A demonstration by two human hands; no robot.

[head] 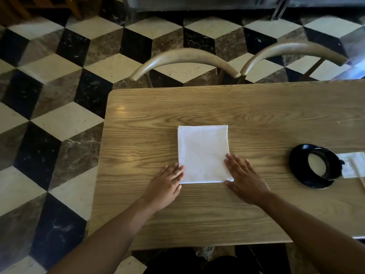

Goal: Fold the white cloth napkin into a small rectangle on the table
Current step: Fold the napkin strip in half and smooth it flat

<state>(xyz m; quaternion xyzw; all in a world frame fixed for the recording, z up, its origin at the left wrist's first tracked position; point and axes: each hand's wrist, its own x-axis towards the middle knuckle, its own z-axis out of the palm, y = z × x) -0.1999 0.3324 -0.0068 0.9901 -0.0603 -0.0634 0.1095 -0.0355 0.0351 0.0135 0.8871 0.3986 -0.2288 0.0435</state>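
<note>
The white cloth napkin (203, 153) lies flat on the wooden table (150, 123), folded into a near-square rectangle with neat edges. My left hand (166, 184) rests flat on the table at the napkin's near left corner, its straight fingertips touching the left edge. At the near right corner my right hand (245, 180) lies flat as well, fingers straight and spread, the fingertips and thumb overlapping the cloth's edge. Neither hand grips the cloth.
A black ring-shaped dish (316, 166) sits at the right of the table, with a white paper (353, 165) and a wooden stick (360, 180) beside it. Two curved wooden chair backs (183, 58) (294, 50) stand along the far edge. A patterned tiled floor (59, 115) lies to the left.
</note>
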